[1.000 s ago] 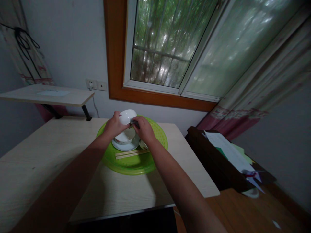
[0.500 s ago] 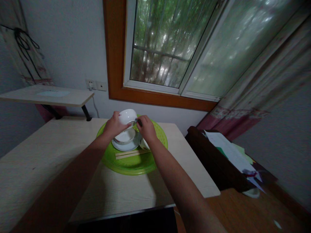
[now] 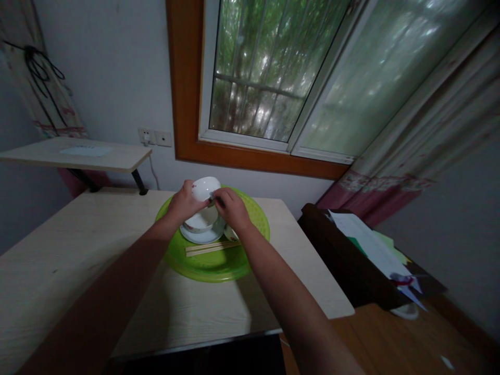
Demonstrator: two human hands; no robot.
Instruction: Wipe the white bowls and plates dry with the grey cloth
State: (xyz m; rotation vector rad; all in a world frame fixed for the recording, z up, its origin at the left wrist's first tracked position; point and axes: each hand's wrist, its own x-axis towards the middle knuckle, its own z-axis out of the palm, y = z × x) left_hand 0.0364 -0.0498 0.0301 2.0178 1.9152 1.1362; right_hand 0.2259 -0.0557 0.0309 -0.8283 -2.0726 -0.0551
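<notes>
My left hand (image 3: 183, 203) grips a white bowl (image 3: 204, 187) with small red marks by its rim. The bowl is tilted, its hollow facing me, above the other dishes. My right hand (image 3: 231, 209) is closed at the bowl's lower right edge, pinching a small dark item with a pale tip (image 3: 212, 196); its kind is unclear. Below, a second white bowl (image 3: 200, 221) rests on a white plate (image 3: 202, 237). A patterned white dish (image 3: 230, 234) is partly hidden under my right wrist. Pale chopsticks (image 3: 211, 248) lie in front. All these sit in a round green basin (image 3: 219, 273).
The basin stands on a pale wooden table (image 3: 308, 271). A raised shelf (image 3: 128, 159) is at the left, with wall sockets (image 3: 155, 137) behind. Beyond the table are a window (image 3: 265, 73) and, to the right, dark furniture (image 3: 332, 255) with papers (image 3: 375, 245).
My right hand has shifted slightly left with the small item, closer into the held bowl's lower edge. The left hand and its bowl have barely moved.
</notes>
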